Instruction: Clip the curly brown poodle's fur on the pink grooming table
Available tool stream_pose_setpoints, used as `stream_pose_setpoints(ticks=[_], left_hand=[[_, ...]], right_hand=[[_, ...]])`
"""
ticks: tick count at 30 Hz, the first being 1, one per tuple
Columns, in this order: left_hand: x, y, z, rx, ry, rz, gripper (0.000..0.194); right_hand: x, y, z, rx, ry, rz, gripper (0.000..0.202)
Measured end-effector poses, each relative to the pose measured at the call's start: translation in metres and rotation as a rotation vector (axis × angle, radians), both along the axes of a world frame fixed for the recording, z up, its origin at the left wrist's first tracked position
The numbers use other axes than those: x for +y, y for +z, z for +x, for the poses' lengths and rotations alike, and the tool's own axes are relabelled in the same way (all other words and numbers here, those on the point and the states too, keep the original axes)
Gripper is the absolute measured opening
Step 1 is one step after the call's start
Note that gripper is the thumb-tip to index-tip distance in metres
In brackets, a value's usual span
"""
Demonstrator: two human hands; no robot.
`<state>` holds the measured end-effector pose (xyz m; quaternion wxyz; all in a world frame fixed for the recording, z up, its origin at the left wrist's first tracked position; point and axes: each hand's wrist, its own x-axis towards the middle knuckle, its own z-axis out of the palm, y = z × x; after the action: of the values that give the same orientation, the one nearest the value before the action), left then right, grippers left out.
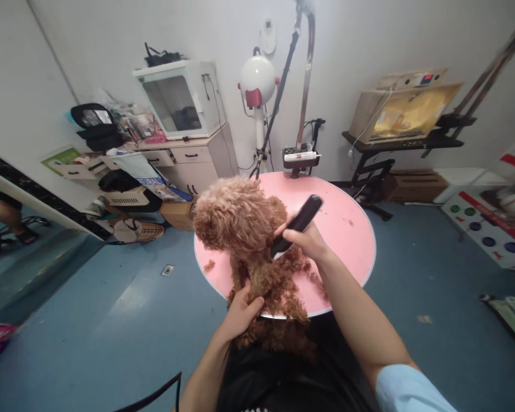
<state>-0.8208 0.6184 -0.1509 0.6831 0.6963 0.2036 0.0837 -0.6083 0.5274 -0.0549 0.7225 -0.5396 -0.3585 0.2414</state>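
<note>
A curly brown dog (236, 217) is on a round pink table (347, 229), its head turned toward the left. My right hand (304, 234) is closed around a black clipper (305, 213), whose lower end touches the fur at the dog's neck and shoulder. Low on the dog's front, at the near table edge, my left hand (242, 312) grips a leg, thumb and fingers around the fur. Cut brown fur (294, 306) lies in clumps beside the dog, over the table edge and on my dark apron (278, 377).
Behind the table rises a metal arm (306, 86) with a small tool tray (300, 159). A white lamp-like device (257, 80) stands near the wall. Drawers (191, 154) and a glass-door cabinet (175, 103) are at the left, a lit box (407, 114) at the right.
</note>
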Motion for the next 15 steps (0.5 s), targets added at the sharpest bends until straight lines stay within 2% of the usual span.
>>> stream_pose_setpoints(ticks=[2, 4, 7, 11, 12, 13, 15], left_hand=[[0.000, -0.002, 0.000, 0.009, -0.005, -0.011, 0.034], [0.001, -0.003, 0.000, 0.015, -0.019, -0.014, 0.033], [0.001, -0.005, -0.001, 0.019, -0.037, -0.015, 0.036], [0.000, -0.006, -0.003, 0.009, -0.048, -0.008, 0.037], [0.000, -0.006, -0.003, 0.009, -0.046, -0.007, 0.037], [0.000, -0.007, -0.003, 0.013, -0.047, -0.008, 0.037], [-0.001, -0.010, -0.002, 0.018, -0.052, -0.014, 0.036]], right_hand=[[0.002, 0.005, -0.003, 0.017, -0.130, 0.093, 0.031], [0.004, 0.005, -0.006, -0.010, -0.117, 0.100, 0.033], [0.005, -0.005, -0.010, -0.036, 0.029, 0.021, 0.036], [-0.004, -0.020, -0.007, -0.078, 0.277, -0.199, 0.036], [-0.007, -0.021, -0.006, -0.069, 0.297, -0.215, 0.037], [-0.009, -0.021, -0.005, -0.042, 0.263, -0.183, 0.038], [-0.009, -0.018, -0.004, 0.050, 0.072, -0.023, 0.036]])
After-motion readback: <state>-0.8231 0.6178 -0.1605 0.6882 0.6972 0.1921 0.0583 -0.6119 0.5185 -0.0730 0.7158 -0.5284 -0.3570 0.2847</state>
